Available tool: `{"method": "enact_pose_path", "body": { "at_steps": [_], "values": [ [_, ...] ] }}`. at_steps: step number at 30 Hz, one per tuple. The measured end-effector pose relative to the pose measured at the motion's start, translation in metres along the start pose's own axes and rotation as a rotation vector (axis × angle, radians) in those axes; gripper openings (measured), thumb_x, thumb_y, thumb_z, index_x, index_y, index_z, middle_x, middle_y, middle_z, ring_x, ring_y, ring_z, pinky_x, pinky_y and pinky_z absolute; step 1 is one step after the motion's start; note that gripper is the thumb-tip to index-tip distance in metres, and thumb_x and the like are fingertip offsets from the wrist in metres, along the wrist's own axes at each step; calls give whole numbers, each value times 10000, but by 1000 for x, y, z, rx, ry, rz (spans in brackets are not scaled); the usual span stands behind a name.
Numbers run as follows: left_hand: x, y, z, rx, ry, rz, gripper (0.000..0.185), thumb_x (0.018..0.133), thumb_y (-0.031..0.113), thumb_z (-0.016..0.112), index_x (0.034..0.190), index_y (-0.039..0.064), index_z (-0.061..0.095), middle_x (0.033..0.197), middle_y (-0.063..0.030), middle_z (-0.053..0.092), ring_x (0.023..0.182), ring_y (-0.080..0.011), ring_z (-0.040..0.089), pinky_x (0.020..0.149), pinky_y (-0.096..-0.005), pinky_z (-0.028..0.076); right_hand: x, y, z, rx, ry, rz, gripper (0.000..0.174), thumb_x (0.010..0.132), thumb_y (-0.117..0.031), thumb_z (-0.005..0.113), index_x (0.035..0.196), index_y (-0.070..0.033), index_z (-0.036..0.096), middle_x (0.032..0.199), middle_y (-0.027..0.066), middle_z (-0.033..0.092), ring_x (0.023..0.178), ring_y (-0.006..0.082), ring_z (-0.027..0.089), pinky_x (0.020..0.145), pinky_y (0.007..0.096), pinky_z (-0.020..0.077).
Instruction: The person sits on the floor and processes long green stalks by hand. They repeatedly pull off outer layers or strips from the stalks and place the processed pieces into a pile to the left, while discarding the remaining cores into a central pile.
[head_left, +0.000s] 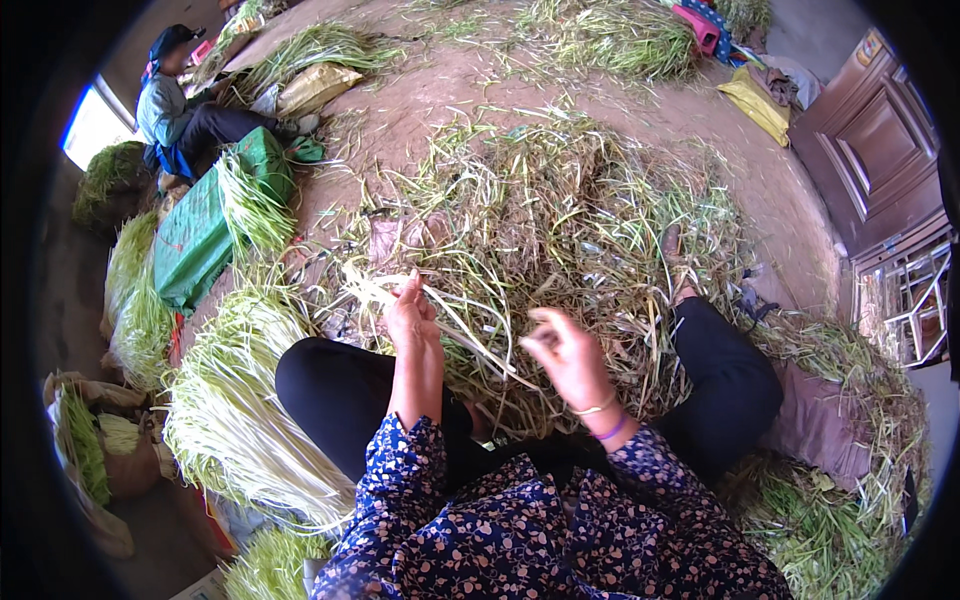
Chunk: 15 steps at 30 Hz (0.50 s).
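My left hand (412, 313) is closed around a few long pale plant stalks (469, 330), which spread to both sides of my fingers. To its right, my right hand (561, 343) is raised with thumb and fingers apart; it is slightly blurred and no stalk shows in it. Below both hands and between my legs lies a wide heap of loose green and brown plant trimmings (555, 217). A thick pile of long pale-green stalks (247, 405) lies beside my bent left knee.
A green wrapped bundle (202, 225) with stalks (251, 202) on top lies at the upper left. Behind it a person (176, 112) sits on the floor beside more plants. A brown panelled door (870, 150) stands at the right, near a yellow sack (757, 105).
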<state>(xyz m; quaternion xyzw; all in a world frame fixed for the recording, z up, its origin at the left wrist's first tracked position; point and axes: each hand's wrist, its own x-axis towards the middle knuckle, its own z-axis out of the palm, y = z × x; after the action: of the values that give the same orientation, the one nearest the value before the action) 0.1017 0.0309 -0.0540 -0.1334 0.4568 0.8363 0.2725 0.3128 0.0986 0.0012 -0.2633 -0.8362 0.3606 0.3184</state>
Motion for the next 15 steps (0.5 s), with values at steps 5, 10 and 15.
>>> {"method": "enact_pose_path", "body": {
  "at_steps": [5,10,15],
  "values": [
    [-4,-11,3,23,-24,-15,279,765,41,652,674,155,413,545,40,457,360,-43,261,330,-205,174,7,-22,44,-115,-172,-7,351,662,-115,725,952,-62,534,731,93,596,622,224,581,600,320,473],
    [1,-17,-7,-13,14,-50,315,759,16,644,663,167,384,508,55,410,350,-41,246,328,-204,153,6,-10,54,-99,-17,-24,105,763,-126,623,820,-52,576,726,96,584,648,261,569,586,348,456],
    [4,-18,-7,-5,56,-28,327,737,-12,655,672,162,385,525,42,437,368,-40,257,340,-203,165,5,-3,51,6,48,-39,68,782,-104,602,795,-41,580,683,95,563,639,260,564,578,337,450]
  ]
}}
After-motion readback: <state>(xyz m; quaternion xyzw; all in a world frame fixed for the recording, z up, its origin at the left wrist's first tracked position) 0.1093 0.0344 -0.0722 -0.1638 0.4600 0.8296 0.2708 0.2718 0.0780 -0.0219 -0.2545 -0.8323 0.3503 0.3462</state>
